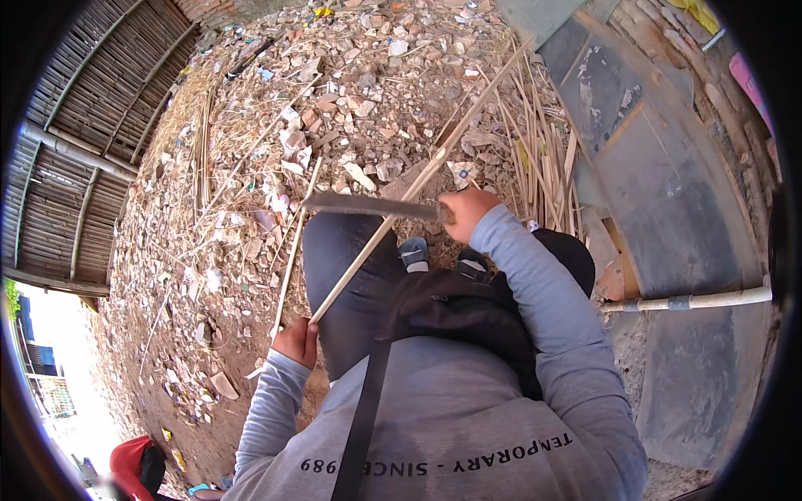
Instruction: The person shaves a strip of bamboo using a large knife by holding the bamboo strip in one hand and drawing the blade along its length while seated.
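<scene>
My left hand (296,343) is closed around the near end of a long pale bamboo strip (439,157). The strip slants away over my left thigh to the far right. In my right hand (469,214), the fist grips the handle end of a machete (368,205). Its broad dark blade points left and crosses the strip at about knee height; whether the edge touches the bamboo I cannot tell. A thinner pale stick (296,238) lies just beyond my left hand, beside my left leg.
Broken tile and rubble (368,83) cover the ground ahead. A bundle of thin bamboo strips (539,167) lies beyond my right knee. Grey sheets (685,209) and a pale pole (710,301) are on the right. A slatted bamboo wall (92,75) stands left; red cloth (129,468) shows lower left.
</scene>
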### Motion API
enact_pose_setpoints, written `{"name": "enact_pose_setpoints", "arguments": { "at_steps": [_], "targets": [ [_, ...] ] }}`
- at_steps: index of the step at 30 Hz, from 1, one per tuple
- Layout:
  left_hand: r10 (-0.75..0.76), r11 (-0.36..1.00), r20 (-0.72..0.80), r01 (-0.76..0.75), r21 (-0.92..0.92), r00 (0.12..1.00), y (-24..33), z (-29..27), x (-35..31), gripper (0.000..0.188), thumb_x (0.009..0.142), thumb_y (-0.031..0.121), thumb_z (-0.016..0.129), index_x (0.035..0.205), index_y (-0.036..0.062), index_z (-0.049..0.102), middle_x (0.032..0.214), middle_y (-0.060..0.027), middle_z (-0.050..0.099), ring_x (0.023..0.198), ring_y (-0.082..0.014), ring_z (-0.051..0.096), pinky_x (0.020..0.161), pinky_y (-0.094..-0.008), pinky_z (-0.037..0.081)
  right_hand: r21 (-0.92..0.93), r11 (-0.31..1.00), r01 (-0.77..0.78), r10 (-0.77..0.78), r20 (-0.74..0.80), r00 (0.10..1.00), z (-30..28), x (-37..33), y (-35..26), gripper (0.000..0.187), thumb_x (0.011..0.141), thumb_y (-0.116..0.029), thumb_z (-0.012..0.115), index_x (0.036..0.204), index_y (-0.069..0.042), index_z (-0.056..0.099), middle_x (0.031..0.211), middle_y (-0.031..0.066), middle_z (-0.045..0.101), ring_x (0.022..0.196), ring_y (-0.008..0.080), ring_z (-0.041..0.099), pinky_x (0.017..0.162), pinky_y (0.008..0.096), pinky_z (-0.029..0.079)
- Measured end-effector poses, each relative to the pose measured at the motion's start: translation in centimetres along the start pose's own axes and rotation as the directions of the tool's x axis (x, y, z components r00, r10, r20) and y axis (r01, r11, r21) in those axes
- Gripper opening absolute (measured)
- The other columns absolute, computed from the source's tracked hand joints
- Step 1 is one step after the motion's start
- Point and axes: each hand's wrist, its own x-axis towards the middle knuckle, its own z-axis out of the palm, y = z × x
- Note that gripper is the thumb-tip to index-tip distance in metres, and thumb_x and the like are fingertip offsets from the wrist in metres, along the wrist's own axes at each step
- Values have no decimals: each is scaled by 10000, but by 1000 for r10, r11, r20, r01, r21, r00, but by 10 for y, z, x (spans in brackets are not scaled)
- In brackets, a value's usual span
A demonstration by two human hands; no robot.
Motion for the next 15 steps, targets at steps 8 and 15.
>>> {"name": "enact_pose_setpoints", "arguments": {
  "at_steps": [8, 15],
  "targets": [
    [41, 996, -14, -39, 86, 999, -3, -2, -7, 202, 937, 228, 536, 827, 59, 548, 606, -199, 573, 556, -422, 585, 500, -495, 451, -131, 942, -310, 297, -112, 948, -28, 11, 49, 229, 722, -211, 676, 929, -121, 637, 803, 157, 669, 788, 374, 653, 708, 477, 516],
    [8, 1000, -73, -8, 8, 997, -1, 8, -12, 183, 939, 212, 541, 836, 62, 540, 564, -195, 555, 537, -416, 580, 483, -487, 438, -59, 910, -409, 403, -94, 910, -9, 13, 34, 292, 734, -274, 709, 966, -105, 655, 901, 157, 685, 879, 361, 655, 787, 456, 519]
  ]
}}
